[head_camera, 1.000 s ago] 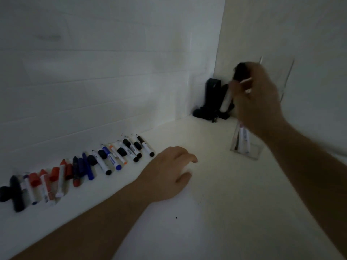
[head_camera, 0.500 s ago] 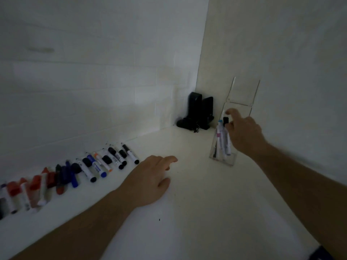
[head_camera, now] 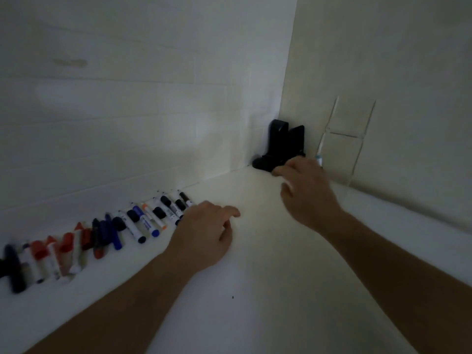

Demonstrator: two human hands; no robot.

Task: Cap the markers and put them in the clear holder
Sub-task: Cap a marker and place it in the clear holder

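Right hand (head_camera: 310, 192) loose, blurred, hides clear holder (head_camera: 343, 146) base; left hand (head_camera: 204, 236) relaxed.

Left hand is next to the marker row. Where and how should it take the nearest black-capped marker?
Grip the white barrel of the nearest black-capped marker, pinching across its width from above. It lies flat on the white surface at the row's right end, so that side is free of neighbours. The left hand rests right beside it; the right hand is away by the clear holder.
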